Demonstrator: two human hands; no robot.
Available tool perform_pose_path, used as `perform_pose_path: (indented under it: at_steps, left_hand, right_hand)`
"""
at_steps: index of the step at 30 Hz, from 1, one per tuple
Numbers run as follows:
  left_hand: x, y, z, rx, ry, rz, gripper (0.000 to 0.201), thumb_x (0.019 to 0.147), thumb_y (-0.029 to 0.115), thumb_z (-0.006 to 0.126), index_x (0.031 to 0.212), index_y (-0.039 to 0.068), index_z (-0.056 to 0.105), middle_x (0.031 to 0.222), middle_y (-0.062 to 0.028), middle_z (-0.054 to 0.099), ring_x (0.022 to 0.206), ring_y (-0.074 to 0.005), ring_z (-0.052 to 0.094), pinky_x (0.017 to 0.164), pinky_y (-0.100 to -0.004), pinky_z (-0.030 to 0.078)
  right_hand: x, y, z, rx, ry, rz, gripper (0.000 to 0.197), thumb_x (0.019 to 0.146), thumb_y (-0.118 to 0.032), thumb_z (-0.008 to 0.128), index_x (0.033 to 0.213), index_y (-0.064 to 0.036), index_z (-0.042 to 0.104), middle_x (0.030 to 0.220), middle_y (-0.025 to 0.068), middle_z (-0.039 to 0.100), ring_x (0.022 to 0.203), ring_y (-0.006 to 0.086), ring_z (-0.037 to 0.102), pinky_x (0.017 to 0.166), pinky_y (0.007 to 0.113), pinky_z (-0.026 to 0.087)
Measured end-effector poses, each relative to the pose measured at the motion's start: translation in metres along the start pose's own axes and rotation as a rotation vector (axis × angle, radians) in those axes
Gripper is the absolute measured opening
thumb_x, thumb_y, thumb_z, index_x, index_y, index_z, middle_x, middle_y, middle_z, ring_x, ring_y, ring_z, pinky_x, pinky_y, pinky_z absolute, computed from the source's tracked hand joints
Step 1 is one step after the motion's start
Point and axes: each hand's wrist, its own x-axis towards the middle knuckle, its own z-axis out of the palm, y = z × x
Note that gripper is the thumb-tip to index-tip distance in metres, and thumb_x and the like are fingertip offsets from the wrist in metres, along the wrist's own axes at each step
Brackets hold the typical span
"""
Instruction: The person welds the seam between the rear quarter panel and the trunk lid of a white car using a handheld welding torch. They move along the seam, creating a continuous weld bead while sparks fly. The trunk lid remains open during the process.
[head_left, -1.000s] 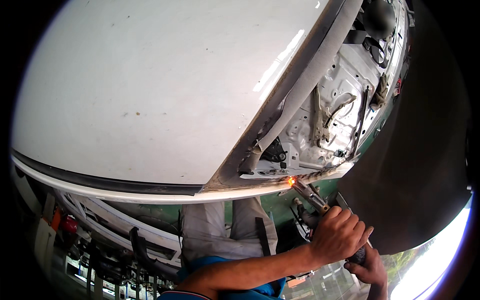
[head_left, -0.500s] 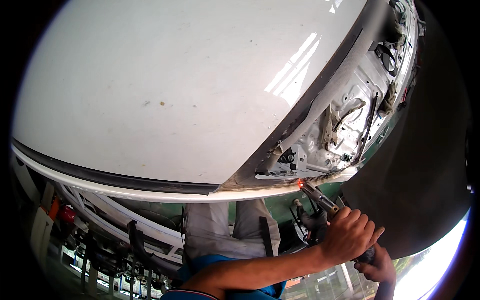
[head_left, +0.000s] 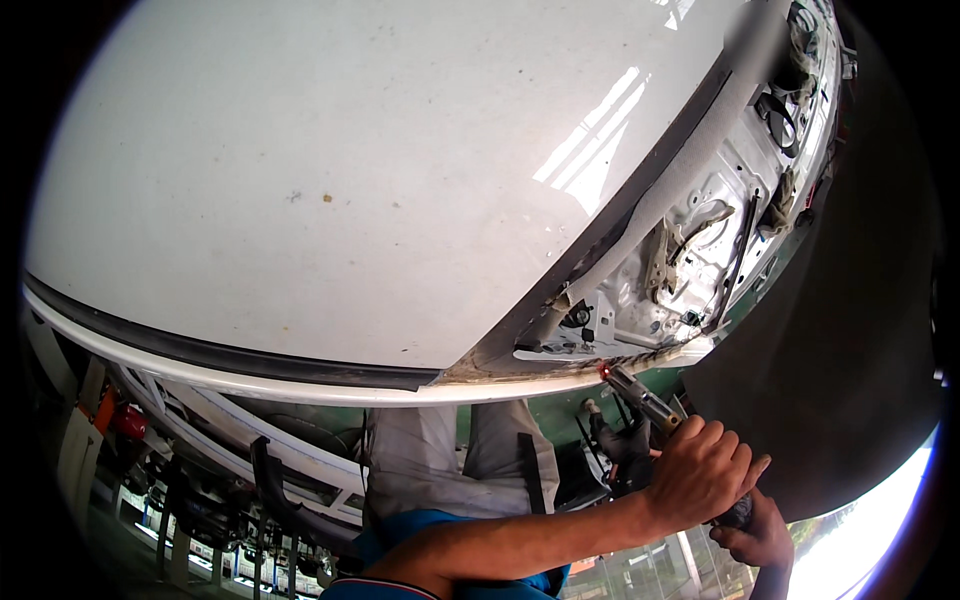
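My left hand wraps round the metal front body of a slim hand-held power tool, seemingly a finger belt sander. Behind it, my right hand closes on the tool's dark rear grip. The narrow nose points up and left, to the edge of a white car roof. A small red glow shows at its tip, against or very near the worn, brownish corner strip. I cannot tell exactly where the tip touches.
Right of the roof, an opening shows stripped white metal with brackets and wiring. A large dark panel fills the right side. A white frame-like part and a red object stand at lower left. My legs are below the roof edge.
The bright orange glow at the tool's tip has shrunk to a dimmer red. The tip has shifted very slightly right; both hands keep their hold.
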Motion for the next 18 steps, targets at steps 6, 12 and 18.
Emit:
perform_pose_path:
  at_steps: [6, 12, 18]
  left_hand:
    - [-0.001, 0.0, -0.002, -0.007, -0.004, 0.007, 0.039, 0.089, 0.028, 0.073, 0.06, 0.011, 0.053, 0.059, -0.002, 0.045, 0.06, -0.0199, 0.047, 0.061, -0.0366, 0.035]
    - [-0.001, 0.0, -0.004, -0.013, -0.009, 0.013, 0.039, 0.089, 0.027, 0.074, 0.06, 0.011, 0.053, 0.059, -0.0021, 0.045, 0.06, -0.0198, 0.047, 0.06, -0.0364, 0.034]
    - [-0.002, -0.001, -0.005, -0.026, -0.002, 0.015, 0.039, 0.089, 0.027, 0.074, 0.06, 0.01, 0.053, 0.06, -0.0022, 0.045, 0.06, -0.0197, 0.047, 0.06, -0.0364, 0.034]
  right_hand:
    - [0.002, 0.008, 0.003, 0.037, 0.011, -0.045, 0.056, 0.068, -0.024, 0.083, 0.113, 0.0012, 0.06, 0.078, 0.0078, 0.071, 0.061, 0.0163, 0.067, 0.059, 0.031, 0.054]
    - [0.001, 0.004, 0.006, 0.022, 0.022, -0.027, 0.058, 0.068, -0.026, 0.084, 0.113, 0.0013, 0.06, 0.08, 0.0084, 0.071, 0.062, 0.0171, 0.068, 0.06, 0.031, 0.054]
    - [-0.001, 0.003, 0.008, -0.005, 0.034, -0.023, 0.057, 0.067, -0.026, 0.083, 0.112, 0.0012, 0.061, 0.08, 0.0081, 0.072, 0.063, 0.0175, 0.069, 0.063, 0.032, 0.054]
